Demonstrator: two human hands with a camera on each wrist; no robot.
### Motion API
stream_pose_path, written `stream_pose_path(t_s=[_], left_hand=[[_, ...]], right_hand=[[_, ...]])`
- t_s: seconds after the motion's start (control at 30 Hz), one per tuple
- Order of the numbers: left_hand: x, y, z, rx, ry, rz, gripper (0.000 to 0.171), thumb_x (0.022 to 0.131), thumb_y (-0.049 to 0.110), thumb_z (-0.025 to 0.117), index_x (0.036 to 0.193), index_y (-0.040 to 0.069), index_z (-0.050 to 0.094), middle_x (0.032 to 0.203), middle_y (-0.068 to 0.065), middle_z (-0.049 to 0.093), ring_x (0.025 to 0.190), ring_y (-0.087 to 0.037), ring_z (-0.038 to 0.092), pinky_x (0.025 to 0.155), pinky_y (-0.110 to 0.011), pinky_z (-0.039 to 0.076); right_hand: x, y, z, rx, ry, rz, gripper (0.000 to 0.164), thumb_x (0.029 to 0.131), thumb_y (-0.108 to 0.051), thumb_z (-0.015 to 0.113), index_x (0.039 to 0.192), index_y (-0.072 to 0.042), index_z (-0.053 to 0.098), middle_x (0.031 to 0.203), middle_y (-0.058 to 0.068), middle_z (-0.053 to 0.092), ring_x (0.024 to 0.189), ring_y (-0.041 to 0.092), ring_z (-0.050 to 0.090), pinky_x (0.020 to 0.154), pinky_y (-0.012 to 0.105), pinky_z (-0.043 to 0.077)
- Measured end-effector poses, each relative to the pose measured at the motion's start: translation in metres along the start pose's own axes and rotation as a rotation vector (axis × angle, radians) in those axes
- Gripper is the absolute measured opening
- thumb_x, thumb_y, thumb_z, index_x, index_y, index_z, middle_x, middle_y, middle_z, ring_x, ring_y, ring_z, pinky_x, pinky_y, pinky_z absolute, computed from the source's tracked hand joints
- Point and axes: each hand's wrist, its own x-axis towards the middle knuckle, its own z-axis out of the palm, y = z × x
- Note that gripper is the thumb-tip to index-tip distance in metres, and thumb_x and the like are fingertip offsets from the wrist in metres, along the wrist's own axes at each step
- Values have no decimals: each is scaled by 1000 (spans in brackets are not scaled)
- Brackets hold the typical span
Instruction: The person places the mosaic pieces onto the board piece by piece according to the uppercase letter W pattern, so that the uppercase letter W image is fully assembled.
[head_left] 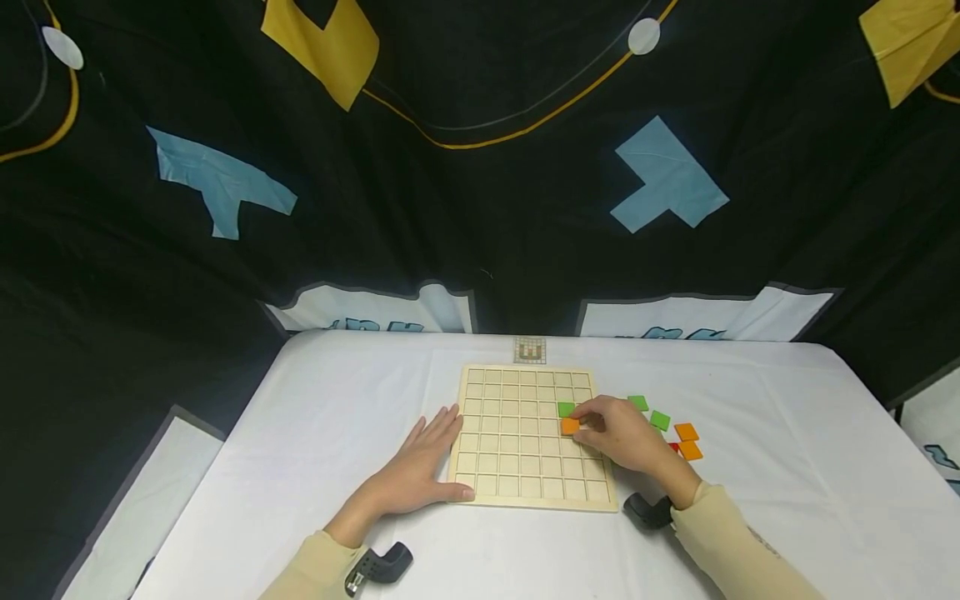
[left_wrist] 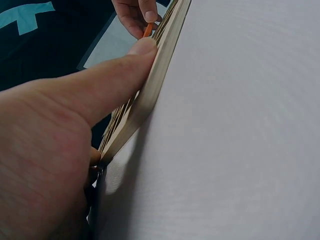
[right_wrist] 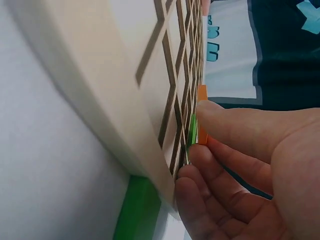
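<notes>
A wooden grid board [head_left: 517,471] lies on the white table. My left hand [head_left: 416,467] is spread at its left side, with fingers along the left edge and the thumb [left_wrist: 117,75] on the front-left corner. Between thumb and fingers, my right hand [head_left: 626,437] pinches an orange square tile [head_left: 570,427] over the board's right part. In the right wrist view that orange tile [right_wrist: 202,115] stands on edge to the camera. Just behind it a green tile [head_left: 566,409] sits in the grid. The right fingertips partly hide the cells there.
Right of the board lie loose green tiles [head_left: 660,420], orange tiles [head_left: 690,450] and a red tile [head_left: 673,447] partly covered by the right hand. A small patterned card [head_left: 529,350] lies behind the board. A dark curtain [head_left: 480,217] hangs beyond the table [head_left: 360,375].
</notes>
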Motion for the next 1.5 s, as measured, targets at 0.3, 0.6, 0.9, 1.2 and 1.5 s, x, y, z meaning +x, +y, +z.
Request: stream_pose_path(t_s=[0.3, 0.6, 0.9, 1.2, 1.5], left_hand=[[0, 1, 2, 1, 1, 2, 111, 83, 60, 72, 157, -5, 21, 167, -17, 10, 154, -32, 5, 123, -53, 0], [0, 0, 2, 9, 3, 0, 110, 84, 60, 72, 157, -5, 21, 167, -17, 11, 154, -32, 5, 123, -54, 0], [0, 0, 2, 27, -10, -14, 111, 84, 61, 71, 158, -4, 20, 167, -16, 10, 154, -31, 4, 123, -53, -1], [0, -1, 1, 26, -7, -13, 111, 83, 61, 71, 158, -4, 20, 167, -15, 10, 155, -30, 4, 123, -52, -1], [0, -2, 2, 26, 0, -15, 110, 83, 60, 72, 158, -3, 21, 167, -15, 11, 155, -29, 4, 124, -52, 0]], right_hand=[[0, 2, 2, 11, 5, -9, 22, 85, -11, 79, 106, -5, 76, 103, 4, 71, 89, 17, 61, 83, 39, 54], [1, 2, 1, -1, -7, 16, 22, 84, -8, 77, 106, -5, 75, 104, 5, 71, 87, 17, 60, 82, 40, 54], [2, 2, 1, 6, -30, 61, 21, 85, -9, 76, 105, -6, 75, 99, 3, 69, 84, 16, 57, 78, 36, 53], [3, 0, 0, 12, -28, 44, 22, 84, -9, 77, 105, -5, 75, 99, 3, 69, 85, 16, 58, 77, 36, 53], [5, -1, 2, 8, -17, 22, 21, 84, -9, 76, 104, -5, 76, 98, 2, 69, 84, 15, 59, 78, 36, 53]])
